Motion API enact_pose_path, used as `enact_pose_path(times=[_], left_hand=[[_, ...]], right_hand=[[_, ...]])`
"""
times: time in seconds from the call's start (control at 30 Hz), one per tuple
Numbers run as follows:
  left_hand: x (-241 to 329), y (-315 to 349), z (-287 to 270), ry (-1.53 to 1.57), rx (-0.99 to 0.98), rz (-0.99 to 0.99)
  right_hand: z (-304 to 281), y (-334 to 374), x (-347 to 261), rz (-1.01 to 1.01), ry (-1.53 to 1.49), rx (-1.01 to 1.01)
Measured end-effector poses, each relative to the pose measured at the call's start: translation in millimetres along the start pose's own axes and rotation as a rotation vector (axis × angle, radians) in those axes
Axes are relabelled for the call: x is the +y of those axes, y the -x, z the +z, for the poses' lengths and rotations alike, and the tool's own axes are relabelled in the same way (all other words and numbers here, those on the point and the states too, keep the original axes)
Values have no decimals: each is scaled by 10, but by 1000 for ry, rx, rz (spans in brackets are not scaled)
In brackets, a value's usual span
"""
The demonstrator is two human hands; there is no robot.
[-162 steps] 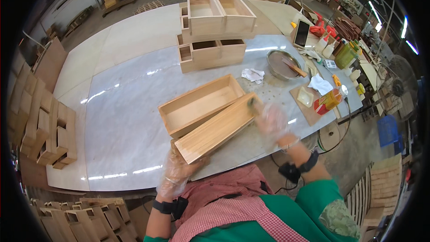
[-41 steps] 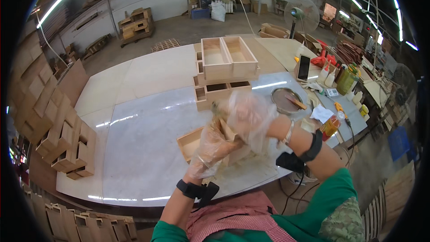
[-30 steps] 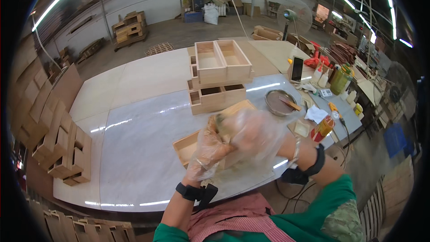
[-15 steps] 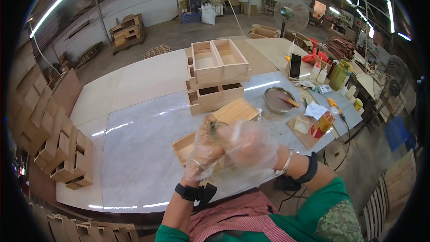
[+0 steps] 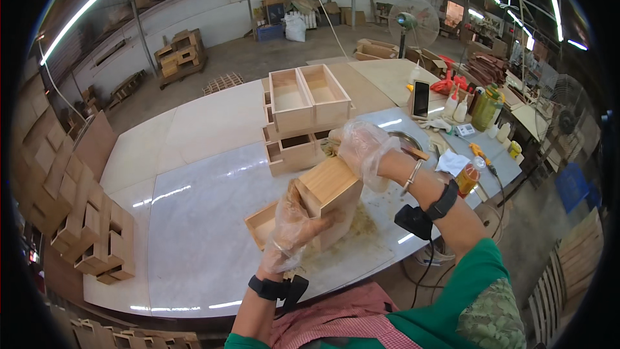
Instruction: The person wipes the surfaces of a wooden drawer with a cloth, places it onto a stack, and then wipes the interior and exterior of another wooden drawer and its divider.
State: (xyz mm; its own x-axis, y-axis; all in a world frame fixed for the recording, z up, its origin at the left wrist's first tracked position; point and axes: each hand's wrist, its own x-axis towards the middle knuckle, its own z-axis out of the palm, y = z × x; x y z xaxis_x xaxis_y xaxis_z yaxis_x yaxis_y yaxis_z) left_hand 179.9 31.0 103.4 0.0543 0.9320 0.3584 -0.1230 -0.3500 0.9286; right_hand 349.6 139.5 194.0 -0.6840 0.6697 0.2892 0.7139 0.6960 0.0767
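A pale wooden box (image 5: 332, 183) is tilted over the near part of the table. My left hand (image 5: 289, 223), in a clear plastic glove, is closed around its left side, with the thumb along the near face. My right hand (image 5: 363, 148), gloved the same way, is at the box's far right edge. A crumpled, greenish-brown stained rag (image 5: 330, 147) is bunched in its fingers, partly hidden by them. Left of my left hand lies an open wooden drawer (image 5: 258, 225), partly covered by that hand. Brownish residue (image 5: 361, 225) is smeared on the table beside the box.
Stacked wooden drawer boxes (image 5: 310, 113) stand just beyond my hands. At right are a metal bowl (image 5: 405, 134) partly behind my right arm, a phone (image 5: 420, 99), bottles (image 5: 460, 111), a white cloth (image 5: 454, 161) and a cable. More wooden boxes (image 5: 97, 236) are piled at left.
My hands have parted: both were together over the box with the rag. Now the left grips the box's side, and the right has moved up and away with the rag. The box is now tilted.
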Motion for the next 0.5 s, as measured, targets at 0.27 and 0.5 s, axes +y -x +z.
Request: enact_pose_path(times=[0.27, 0.5], left_hand=[[-17, 55, -45, -171, -19, -37], [148, 55, 152, 250, -30, -40]], right_hand=[[51, 741, 58, -17, -317, 187], [189, 254, 193, 140, -214, -141]])
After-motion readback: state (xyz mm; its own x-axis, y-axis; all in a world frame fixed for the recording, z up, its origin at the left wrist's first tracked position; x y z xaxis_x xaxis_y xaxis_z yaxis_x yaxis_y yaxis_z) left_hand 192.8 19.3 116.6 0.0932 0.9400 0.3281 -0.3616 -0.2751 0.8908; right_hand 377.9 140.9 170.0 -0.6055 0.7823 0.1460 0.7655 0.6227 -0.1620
